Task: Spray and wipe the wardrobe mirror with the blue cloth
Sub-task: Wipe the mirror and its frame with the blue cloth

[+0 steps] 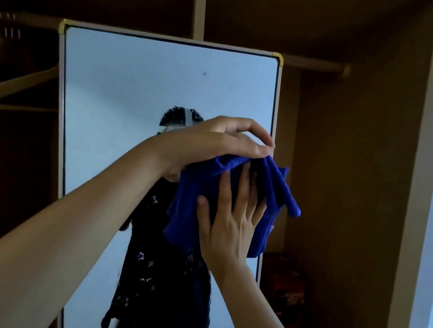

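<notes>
Mirror [141,94] first: it stands upright inside the brown wardrobe [353,158], white-framed with gold corner caps, and I see a person in a dark star-print top reflected in its lower half. A wooden hanger [6,91] hangs from the rail to the left of it. Against the glass near the right edge of the frame I have the blue cloth [191,202], bunched and draping down. My left hand [213,140] pinches its top edge, grip closed on the fabric. My right hand [231,223] lies flat on the cloth, fingers spread, pressing rather than grasping.
</notes>
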Tool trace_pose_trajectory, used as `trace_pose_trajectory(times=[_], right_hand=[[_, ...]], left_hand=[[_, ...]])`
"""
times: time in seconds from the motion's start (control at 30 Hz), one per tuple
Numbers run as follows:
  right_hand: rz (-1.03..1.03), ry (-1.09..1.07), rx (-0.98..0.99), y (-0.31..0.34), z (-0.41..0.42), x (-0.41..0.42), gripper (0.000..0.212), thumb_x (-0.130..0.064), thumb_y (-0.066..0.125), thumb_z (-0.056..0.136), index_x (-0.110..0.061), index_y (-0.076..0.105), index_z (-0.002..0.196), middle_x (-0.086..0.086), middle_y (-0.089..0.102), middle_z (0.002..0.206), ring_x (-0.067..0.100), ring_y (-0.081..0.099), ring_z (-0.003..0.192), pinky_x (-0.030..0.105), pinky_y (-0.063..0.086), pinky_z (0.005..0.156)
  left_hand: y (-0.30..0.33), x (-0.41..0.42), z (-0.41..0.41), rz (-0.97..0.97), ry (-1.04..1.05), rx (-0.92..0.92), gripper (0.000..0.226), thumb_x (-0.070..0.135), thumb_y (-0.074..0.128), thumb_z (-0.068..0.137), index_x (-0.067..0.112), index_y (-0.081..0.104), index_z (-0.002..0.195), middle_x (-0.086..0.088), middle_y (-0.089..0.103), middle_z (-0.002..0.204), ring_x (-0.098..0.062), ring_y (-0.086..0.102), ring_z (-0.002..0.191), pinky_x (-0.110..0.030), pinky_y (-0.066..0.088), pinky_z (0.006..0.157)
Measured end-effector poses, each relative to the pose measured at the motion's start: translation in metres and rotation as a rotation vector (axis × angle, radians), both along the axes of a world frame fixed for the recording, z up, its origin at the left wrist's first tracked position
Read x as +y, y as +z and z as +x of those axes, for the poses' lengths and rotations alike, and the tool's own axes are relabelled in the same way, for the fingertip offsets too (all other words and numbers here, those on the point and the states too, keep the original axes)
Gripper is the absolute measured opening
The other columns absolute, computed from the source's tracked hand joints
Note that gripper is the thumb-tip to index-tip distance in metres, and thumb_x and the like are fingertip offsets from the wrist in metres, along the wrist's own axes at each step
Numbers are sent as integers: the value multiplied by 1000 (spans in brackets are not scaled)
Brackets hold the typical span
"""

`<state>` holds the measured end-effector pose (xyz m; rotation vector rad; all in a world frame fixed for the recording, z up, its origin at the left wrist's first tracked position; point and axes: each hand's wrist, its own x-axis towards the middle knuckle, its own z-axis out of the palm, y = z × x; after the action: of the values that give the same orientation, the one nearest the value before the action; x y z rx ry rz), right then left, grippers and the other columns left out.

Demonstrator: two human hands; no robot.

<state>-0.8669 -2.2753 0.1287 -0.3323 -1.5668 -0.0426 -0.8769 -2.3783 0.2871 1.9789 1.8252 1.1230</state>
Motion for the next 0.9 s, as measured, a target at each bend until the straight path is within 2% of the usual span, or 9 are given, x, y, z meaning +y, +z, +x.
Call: trace_pose_trajectory(times=[0.17, 0.3, 0.4, 0.47, 0.6, 0.7, 0.77, 0.83, 0.9], right_hand=[[58, 3, -39, 19, -6, 8, 50, -51, 24, 101, -27, 29, 144, 3, 21, 152, 25, 23, 139, 42, 13, 114], [16, -8, -147, 32, -12, 9, 53, -51, 27, 100, -34, 20, 149, -3, 19, 155, 18, 19, 141, 55, 23, 113], [-10, -56, -260, 37, -16, 11, 55, -54, 19, 101, -40, 6, 153, -10, 5, 162, 13, 10, 146, 47, -3, 118], [-12, -79, -293, 38, -16, 12, 56, -54, 18, 101, -40, 3, 153, -12, -6, 161, 11, 3, 147, 39, -18, 115], [-24, -80, -307, 39, -16, 10, 56, -54, 15, 101, -40, 1, 153, -11, -5, 162, 13, 3, 147, 37, -22, 113], [-23, -93, -304, 39, -17, 9, 57, -54, 15, 100, -39, 5, 154, -8, 2, 163, 15, 9, 146, 38, -19, 114], [-20, -94, -301, 39, -18, 10, 57, -54, 16, 100, -38, 7, 154, -6, 5, 163, 16, 10, 145, 41, -15, 115], [-17, -92, -291, 39, -19, 10, 57, -53, 19, 100, -38, 8, 154, -6, 6, 163, 16, 12, 145, 43, -10, 116], [-15, -90, -285, 39, -20, 11, 57, -53, 20, 100, -37, 10, 154, -5, 7, 163, 17, 13, 145, 45, -8, 116]], left_hand=[[12, 0, -2, 265, 132, 357, 13, 24, 60, 95, 20, 68, 104, 7, 73, 93, -4, 66, 90, -14, 51, 81], [0, -3, -20, 541, 254, 510, 20, 29, 55, 98, 19, 71, 103, 13, 71, 97, -1, 64, 94, -16, 50, 84], [-20, -14, -46, 764, 394, 563, 24, 28, 54, 98, 16, 70, 112, 9, 69, 113, 1, 61, 108, -23, 49, 95], [-32, -27, -66, 889, 561, 676, 28, 26, 51, 100, 13, 67, 119, 2, 65, 125, -7, 57, 120, -29, 47, 101], [-52, -63, -103, 907, 968, 933, 39, 25, 42, 103, 8, 53, 136, -11, 48, 146, -24, 36, 141, -49, 29, 115], [-67, -84, -125, 834, 1205, 892, 46, 28, 33, 104, 10, 40, 145, -15, 31, 155, -36, 19, 146, -55, 17, 118], [-76, -92, -132, 874, 1266, 713, 48, 29, 29, 104, 13, 34, 149, -15, 23, 158, -37, 13, 147, -52, 13, 119], [-84, -93, -133, 912, 1228, 507, 48, 32, 26, 105, 20, 26, 152, -9, 17, 161, -25, 12, 148, -40, 18, 118], [-89, -88, -130, 943, 1124, 381, 48, 32, 23, 107, 26, 19, 154, -1, 16, 161, -3, 14, 142, -22, 25, 106]])
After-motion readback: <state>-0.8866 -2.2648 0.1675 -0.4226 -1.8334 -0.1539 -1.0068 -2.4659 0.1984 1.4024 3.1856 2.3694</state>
